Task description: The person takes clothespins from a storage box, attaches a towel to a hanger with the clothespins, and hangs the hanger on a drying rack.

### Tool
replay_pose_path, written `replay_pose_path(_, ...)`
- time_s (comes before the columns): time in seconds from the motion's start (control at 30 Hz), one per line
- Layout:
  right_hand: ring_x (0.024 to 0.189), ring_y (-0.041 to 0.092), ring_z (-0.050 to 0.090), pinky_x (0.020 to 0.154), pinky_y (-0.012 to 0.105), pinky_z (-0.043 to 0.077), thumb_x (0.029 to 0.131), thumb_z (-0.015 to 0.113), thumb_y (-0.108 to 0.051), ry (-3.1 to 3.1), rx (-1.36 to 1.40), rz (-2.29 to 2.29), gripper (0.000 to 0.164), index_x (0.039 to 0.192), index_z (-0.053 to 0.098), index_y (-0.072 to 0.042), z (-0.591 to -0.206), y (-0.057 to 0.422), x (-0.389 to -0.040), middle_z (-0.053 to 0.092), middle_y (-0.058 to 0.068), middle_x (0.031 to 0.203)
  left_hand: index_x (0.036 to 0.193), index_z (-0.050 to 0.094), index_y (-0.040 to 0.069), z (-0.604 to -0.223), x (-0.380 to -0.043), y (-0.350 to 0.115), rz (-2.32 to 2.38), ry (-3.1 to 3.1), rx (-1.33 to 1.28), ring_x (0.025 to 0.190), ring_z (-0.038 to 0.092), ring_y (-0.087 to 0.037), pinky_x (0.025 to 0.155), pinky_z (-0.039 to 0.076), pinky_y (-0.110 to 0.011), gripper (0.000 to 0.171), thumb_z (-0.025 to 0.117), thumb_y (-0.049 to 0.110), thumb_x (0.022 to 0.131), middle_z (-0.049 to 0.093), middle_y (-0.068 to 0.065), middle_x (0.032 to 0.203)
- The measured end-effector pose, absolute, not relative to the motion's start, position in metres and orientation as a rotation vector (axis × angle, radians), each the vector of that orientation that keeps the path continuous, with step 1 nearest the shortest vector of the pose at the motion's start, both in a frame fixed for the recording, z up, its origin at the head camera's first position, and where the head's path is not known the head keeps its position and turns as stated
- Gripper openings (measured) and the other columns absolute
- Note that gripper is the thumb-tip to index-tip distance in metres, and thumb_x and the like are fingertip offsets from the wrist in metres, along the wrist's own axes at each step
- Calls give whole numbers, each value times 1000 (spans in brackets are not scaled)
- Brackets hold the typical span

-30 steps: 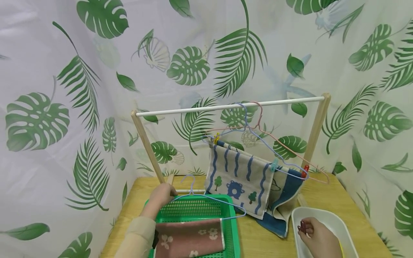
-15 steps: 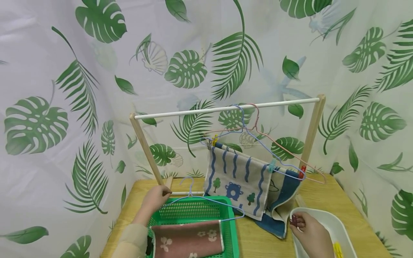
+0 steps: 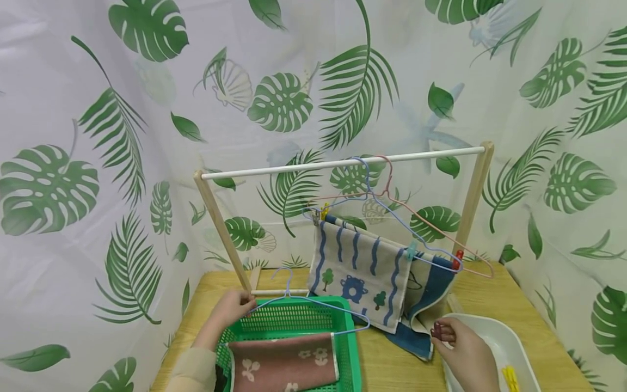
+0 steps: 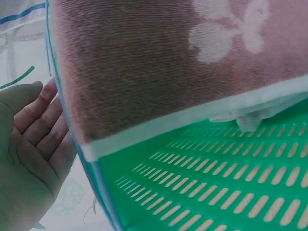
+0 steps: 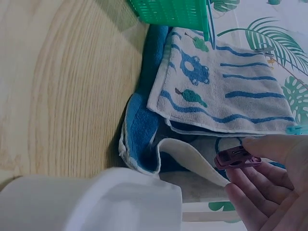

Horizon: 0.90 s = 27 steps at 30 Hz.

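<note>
My right hand (image 3: 467, 354) pinches a dark red clothespin (image 5: 236, 158) between thumb and fingers, beside the near rim of the white bin (image 3: 514, 343). In the right wrist view the clothespin overlaps the lower folds of a blue-and-beige towel (image 5: 144, 127). At the green basket's (image 3: 354, 337) back left corner, my left hand (image 3: 229, 313) has its fingertips right at the left end of a blue hanger (image 3: 325, 303). The left wrist view shows its thumb apart and its fingers loose, their tips partly hidden behind the edge. A pink flowered towel (image 3: 284, 359) lies over the basket.
A wooden rack with a white rail (image 3: 274, 170) stands behind. From it hang another blue hanger (image 3: 397, 215) and a pink hanger (image 3: 431, 220), bearing a bear-patterned towel (image 3: 360, 272) and the blue-and-beige one. Yellow clothespins (image 3: 510, 378) lie in the white bin.
My right hand has moved left with the dark red clothespin, from over the bin to its near rim. My left hand has slid slightly left and down along the hanger's end.
</note>
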State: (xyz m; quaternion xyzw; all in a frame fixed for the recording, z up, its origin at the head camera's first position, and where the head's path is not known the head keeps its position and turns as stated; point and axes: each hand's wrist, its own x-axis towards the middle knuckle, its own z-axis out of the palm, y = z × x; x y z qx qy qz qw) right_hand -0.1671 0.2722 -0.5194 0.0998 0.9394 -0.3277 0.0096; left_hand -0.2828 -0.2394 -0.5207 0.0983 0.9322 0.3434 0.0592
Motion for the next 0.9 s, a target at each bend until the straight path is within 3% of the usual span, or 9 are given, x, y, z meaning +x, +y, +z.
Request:
replay_pose_path(0.13,88,25,75,82,49,63,92,82,-19,2922,321,-1045,43,124,67,5,-517,270,-166,78,11,100,91,75,-5,-523,-278,-240,1074,2740,347,69,72,-24,59,57,-27,19,64,6,103,74,-14,79)
replay_pose_path(0.27,88,23,76,81,46,64,93,81,-19,2924,336,-1111,47,131,66,4,-517,270,-165,77,10,102,90,75,-4,-527,-276,-242,1070,2707,362,66,71,-20,59,57,-27,22,63,7,105,73,-12,78)
replay_pose_path(0.4,86,19,75,78,43,64,93,81,-19,2909,347,-1185,50,136,65,2,-519,271,-165,77,10,103,96,76,-7,-530,-273,-242,1118,2681,325,67,71,-15,63,64,-34,22,62,8,105,74,-8,79)
replay_pose_path(0.7,86,19,74,76,38,65,93,81,-16,2810,409,-1308,46,132,66,4,-526,273,-163,77,13,103,100,77,-6,-536,-270,-243,1199,2672,260,64,72,-13,59,63,-29,25,61,11,107,77,-9,78)
replay_pose_path(0.9,87,18,74,77,39,65,93,81,-16,2822,405,-1298,45,131,67,3,-526,274,-162,78,11,103,104,76,-9,-538,-270,-240,1277,2650,179,65,74,-15,62,65,-33,25,62,10,107,77,-11,78)
